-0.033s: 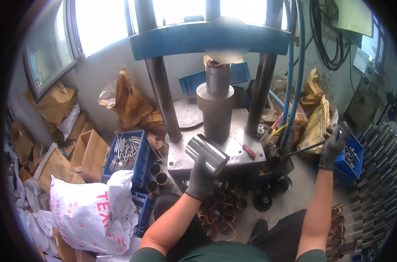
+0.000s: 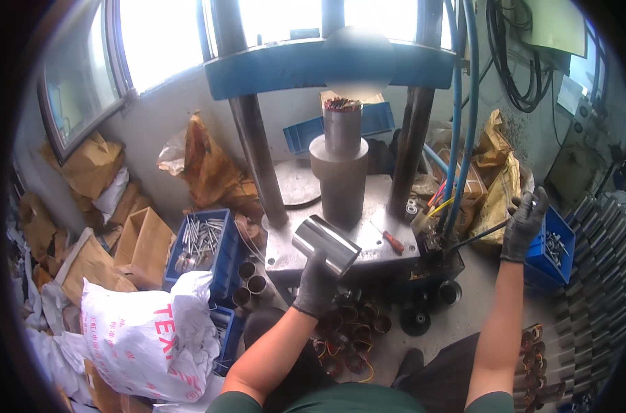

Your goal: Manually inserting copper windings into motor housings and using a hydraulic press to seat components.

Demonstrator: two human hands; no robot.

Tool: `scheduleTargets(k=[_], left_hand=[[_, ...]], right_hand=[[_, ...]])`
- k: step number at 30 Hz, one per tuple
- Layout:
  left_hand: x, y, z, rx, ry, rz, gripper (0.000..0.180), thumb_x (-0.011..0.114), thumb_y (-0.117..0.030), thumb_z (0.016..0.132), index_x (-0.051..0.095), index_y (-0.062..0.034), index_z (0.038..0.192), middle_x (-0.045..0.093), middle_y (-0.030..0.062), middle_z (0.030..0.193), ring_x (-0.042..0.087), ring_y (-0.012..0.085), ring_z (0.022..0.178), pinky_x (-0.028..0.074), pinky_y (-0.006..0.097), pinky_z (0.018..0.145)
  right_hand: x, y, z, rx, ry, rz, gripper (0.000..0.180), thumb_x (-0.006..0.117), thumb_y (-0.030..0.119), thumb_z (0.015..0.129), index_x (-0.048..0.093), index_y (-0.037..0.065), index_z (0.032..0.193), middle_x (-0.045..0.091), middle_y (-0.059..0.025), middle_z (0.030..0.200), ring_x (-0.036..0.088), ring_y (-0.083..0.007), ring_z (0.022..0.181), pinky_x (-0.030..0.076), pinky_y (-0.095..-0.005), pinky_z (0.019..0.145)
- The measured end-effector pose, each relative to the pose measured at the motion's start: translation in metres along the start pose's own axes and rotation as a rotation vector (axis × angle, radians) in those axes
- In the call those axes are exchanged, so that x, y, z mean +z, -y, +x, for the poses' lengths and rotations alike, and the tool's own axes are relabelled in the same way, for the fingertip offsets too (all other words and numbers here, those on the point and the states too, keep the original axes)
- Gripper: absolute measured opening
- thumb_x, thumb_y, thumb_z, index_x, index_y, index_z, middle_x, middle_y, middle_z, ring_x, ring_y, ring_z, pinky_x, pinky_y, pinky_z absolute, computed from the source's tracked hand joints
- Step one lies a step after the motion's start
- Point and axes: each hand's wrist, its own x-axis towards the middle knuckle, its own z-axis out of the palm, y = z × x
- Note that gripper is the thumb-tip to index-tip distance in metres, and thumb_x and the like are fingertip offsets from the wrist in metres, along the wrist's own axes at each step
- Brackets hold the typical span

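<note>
My left hand (image 2: 315,283), in a dark grey glove, grips a shiny metal cylinder (image 2: 326,244) from its near side. The cylinder lies tilted over the front edge of the press table (image 2: 292,258). Behind it a stepped steel post (image 2: 340,172) stands upright, topped by a part with reddish copper-coloured windings (image 2: 343,105). Out to the right, my gloved right hand (image 2: 525,226) is at the end of a dark lever (image 2: 479,236), its fingers bent around that end. The palm side and the lever's tip are partly hidden.
A red-handled screwdriver (image 2: 393,242) lies on the press table. Blue bins (image 2: 223,265) with metal pins and a white sack (image 2: 144,337) stand at left. Rows of metal cylinders (image 2: 595,275) fill the right. Wound parts (image 2: 354,337) and a dark ring (image 2: 415,321) lie on the floor.
The view has shifted very slightly. The fingers of my right hand sit a little closer together; my left hand still holds the metal cylinder in the same place.
</note>
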Motion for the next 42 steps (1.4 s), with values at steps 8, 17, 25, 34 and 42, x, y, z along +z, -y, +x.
scheduleTargets(k=[8,17,25,34,42], left_hand=[[0.046,-0.080,0.038,0.510,-0.017,0.464,0.065,0.076,-0.005,0.081,0.048,-0.0066,0.140,0.064,0.0069,0.118,0.066,0.0191,0.108,0.057,0.036,0.094],[0.113,-0.194,0.152,0.690,-0.349,0.081,0.043,0.077,-0.023,0.092,0.056,-0.0123,0.128,0.062,-0.0006,0.108,0.061,0.0124,0.101,0.049,0.034,0.091],[0.139,-0.202,0.197,0.567,-0.454,-0.015,0.052,0.088,-0.031,0.083,0.061,-0.0200,0.126,0.066,-0.0004,0.115,0.063,0.0153,0.106,0.050,0.038,0.091],[0.148,-0.212,0.223,0.545,-0.450,0.107,0.034,0.076,-0.024,0.095,0.066,0.0020,0.116,0.070,0.0108,0.104,0.071,0.0223,0.092,0.059,0.038,0.073],[0.131,-0.227,0.262,0.485,-0.374,0.181,0.049,0.080,-0.021,0.091,0.059,-0.0003,0.129,0.068,0.0122,0.116,0.071,0.0262,0.100,0.061,0.039,0.080]], right_hand=[[0.019,0.002,-0.011,-0.011,-0.143,0.209,0.043,0.053,0.007,0.107,0.045,0.006,0.150,0.061,-0.0099,0.114,0.064,-0.0150,0.093,0.055,-0.0284,0.080],[0.017,0.005,-0.011,-0.048,-0.164,0.151,0.054,0.057,0.008,0.103,0.040,0.006,0.154,0.061,-0.0158,0.126,0.059,-0.0261,0.116,0.048,-0.0407,0.103],[0.012,0.003,-0.013,-0.020,-0.158,0.128,0.056,0.058,0.012,0.103,0.037,0.002,0.155,0.061,-0.0178,0.128,0.060,-0.0272,0.117,0.047,-0.0422,0.105],[0.007,0.011,-0.012,0.008,-0.142,0.141,0.054,0.059,0.013,0.103,0.040,0.001,0.152,0.062,-0.0186,0.127,0.061,-0.0267,0.117,0.048,-0.0411,0.104],[0.007,0.015,-0.012,0.009,-0.135,0.170,0.054,0.061,0.011,0.101,0.042,0.004,0.151,0.062,-0.0170,0.127,0.062,-0.0256,0.113,0.052,-0.0401,0.099]])
